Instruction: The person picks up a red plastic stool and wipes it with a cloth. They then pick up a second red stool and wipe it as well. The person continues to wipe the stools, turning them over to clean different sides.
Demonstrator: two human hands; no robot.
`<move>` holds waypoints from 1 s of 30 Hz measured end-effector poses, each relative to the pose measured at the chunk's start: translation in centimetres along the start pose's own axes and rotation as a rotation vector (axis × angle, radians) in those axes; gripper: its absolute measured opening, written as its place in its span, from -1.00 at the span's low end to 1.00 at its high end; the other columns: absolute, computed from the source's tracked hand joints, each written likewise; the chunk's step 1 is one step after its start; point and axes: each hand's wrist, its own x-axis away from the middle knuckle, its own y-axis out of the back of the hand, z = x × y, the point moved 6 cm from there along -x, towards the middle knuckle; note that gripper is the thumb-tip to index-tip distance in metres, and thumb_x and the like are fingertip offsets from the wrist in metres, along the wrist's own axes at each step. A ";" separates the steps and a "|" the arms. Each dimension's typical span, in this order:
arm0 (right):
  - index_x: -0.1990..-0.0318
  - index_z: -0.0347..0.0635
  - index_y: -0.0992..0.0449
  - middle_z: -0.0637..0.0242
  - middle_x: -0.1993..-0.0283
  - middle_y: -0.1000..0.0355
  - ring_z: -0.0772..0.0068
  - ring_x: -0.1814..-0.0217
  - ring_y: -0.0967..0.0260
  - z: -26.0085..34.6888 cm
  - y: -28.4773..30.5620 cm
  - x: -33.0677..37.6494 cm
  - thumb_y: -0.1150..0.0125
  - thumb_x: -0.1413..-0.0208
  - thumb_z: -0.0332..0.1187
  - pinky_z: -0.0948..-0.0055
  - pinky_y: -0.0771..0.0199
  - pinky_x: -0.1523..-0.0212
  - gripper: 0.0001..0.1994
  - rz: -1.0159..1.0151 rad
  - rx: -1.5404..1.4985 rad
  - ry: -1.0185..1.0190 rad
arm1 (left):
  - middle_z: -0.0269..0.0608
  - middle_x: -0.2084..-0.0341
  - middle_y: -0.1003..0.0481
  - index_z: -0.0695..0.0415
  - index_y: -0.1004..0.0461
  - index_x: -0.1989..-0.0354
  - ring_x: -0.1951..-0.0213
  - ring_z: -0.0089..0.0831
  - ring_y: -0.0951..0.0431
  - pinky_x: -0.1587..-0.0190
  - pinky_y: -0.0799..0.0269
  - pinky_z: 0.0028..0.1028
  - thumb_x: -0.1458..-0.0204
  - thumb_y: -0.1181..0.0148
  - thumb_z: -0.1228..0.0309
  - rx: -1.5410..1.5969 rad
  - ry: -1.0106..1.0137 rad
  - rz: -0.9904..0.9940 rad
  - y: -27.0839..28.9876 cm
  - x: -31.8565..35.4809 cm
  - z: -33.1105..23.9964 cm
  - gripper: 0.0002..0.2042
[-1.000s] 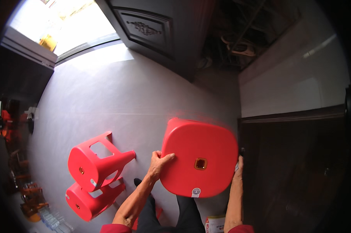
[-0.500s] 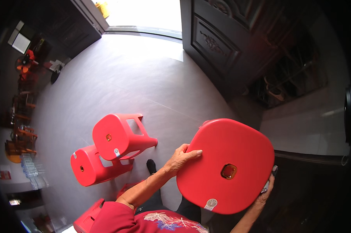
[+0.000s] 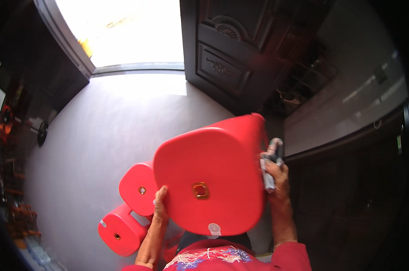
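A red plastic stool is held up in front of me, its rounded square seat facing me and its legs pointing away to the upper right. Its seat has a gold-rimmed hole and a round pale sticker at the near edge. My left hand is closed on the seat's left edge, with most fingers hidden behind it. Against the stool's right side, my right hand clasps a crumpled grey and dark cloth; whether it also grips the stool is hard to tell.
Two more red stools lie on the grey floor to the left, one stool beyond the nearer stool. Ahead is a bright doorway with a dark carved door. A rack with shoes stands by the right wall.
The held stool has moved left and tilted, so its side and legs now show. My right hand with the cloth has come up along its right side. The view has turned rightward.
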 end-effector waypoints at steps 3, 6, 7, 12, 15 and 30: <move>0.24 -0.19 -0.38 0.47 0.39 -0.29 0.66 0.37 -0.24 -0.2 -3.9 0.2 -0.16 0.10 -0.30 0.58 -0.26 0.32 -0.74 0.063 0.087 0.008 | -0.26 0.11 -0.39 0.12 -0.30 0.02 0.08 -0.38 -0.40 0.01 -0.34 -0.34 0.02 -0.11 0.12 -0.009 -0.152 0.052 3.6 -1.1 -1.8 -0.55; 0.22 -0.23 -0.33 0.45 0.37 -0.27 0.65 0.36 -0.24 -0.5 -8.2 -0.7 -0.11 0.04 -0.34 0.59 -0.26 0.31 -0.76 0.228 0.007 0.151 | -0.23 0.01 -0.33 0.11 -0.22 -0.09 -0.01 -0.33 -0.34 -0.08 -0.26 -0.30 0.02 -0.11 0.09 -0.032 -0.184 0.105 4.6 -2.0 -3.8 -0.46; 0.22 -0.25 -0.32 0.44 0.37 -0.26 0.64 0.35 -0.25 -1.3 -8.7 -1.3 -0.10 0.01 -0.35 0.59 -0.26 0.30 -0.77 0.269 -0.001 0.193 | -0.23 -0.02 -0.31 0.11 -0.19 -0.12 -0.03 -0.32 -0.32 -0.10 -0.24 -0.29 0.02 -0.11 0.08 -0.043 -0.167 0.116 4.4 -2.0 -4.3 -0.43; 0.24 -0.31 -0.33 0.35 0.45 -0.28 0.54 0.37 -0.30 -5.7 -8.3 -6.7 -0.12 0.02 -0.31 0.51 -0.30 0.30 -0.73 0.261 0.205 0.186 | -0.25 -0.08 -0.26 0.09 -0.16 -0.16 -0.07 -0.28 -0.28 -0.13 -0.18 -0.27 0.04 -0.10 -0.03 -0.131 -0.249 0.031 5.6 -5.4 -4.3 -0.35; 0.25 -0.29 -0.34 0.35 0.45 -0.28 0.53 0.35 -0.29 -8.4 -6.8 -10.9 -0.11 0.02 -0.27 0.49 -0.30 0.27 -0.73 0.234 0.151 0.026 | -0.22 -0.07 -0.26 0.13 -0.14 -0.16 -0.07 -0.28 -0.27 -0.13 -0.19 -0.26 0.06 -0.13 -0.04 -0.240 -0.275 -0.020 7.4 -9.6 -3.6 -0.32; 0.52 0.00 -0.35 0.62 0.69 -0.16 0.71 0.75 -0.05 -25.0 2.0 -14.9 -0.17 0.11 -0.18 0.65 0.05 0.76 -0.82 -0.456 -0.171 -0.189 | -0.28 0.34 -0.48 0.26 -0.41 0.15 0.34 -0.55 -0.45 0.27 -0.40 -0.54 0.08 -0.26 0.31 -0.716 -0.172 -0.048 4.3 -24.2 -5.3 -0.64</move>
